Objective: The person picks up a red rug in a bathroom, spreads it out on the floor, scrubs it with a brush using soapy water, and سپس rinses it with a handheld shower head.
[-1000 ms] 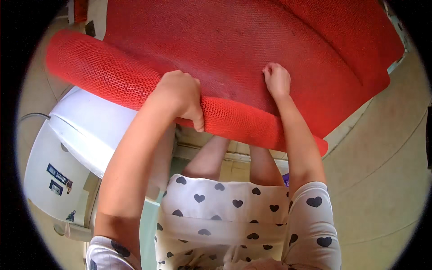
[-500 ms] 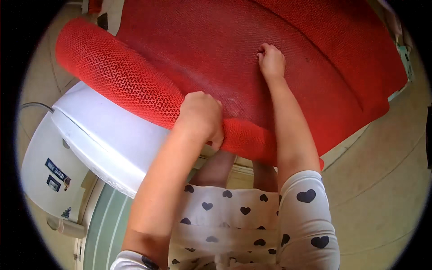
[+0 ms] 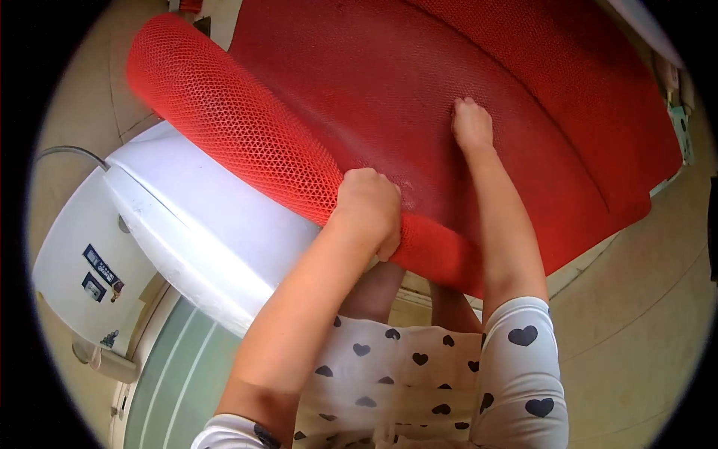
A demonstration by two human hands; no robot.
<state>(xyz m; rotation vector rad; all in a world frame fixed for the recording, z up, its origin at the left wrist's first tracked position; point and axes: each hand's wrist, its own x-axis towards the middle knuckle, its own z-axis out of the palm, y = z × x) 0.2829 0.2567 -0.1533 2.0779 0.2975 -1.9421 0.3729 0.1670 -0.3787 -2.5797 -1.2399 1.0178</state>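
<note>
- Red mat (image 3: 396, 120): it lies across the upper half of the view, in front of the person, its near edge curled into a roll (image 3: 250, 127) and the rest spread out beyond.
- The roll's long axis runs on a slant, from the upper left down to the lower right; its thick upper-left end points away from the person, and the narrower lower-right part passes in front of the legs.
- An open mesh pattern covers the roll; the spread part looks darker, with a crease running from the top edge down toward the right.
- Left hand (image 3: 370, 209): its fingers are closed around the roll about midway along, the back of the hand uppermost.
- Right hand (image 3: 473, 126): beyond the roll, at the spread part, with its fingers curled in; I cannot tell whether they pinch the mat or only press on it.
- White appliance (image 3: 217, 183): beneath the roll's left side, with a grey hose (image 3: 71, 150) beside it; whether the roll touches its top cannot be told.
- Green striped surface (image 3: 179, 374): at the lower left, near the appliance.
</note>
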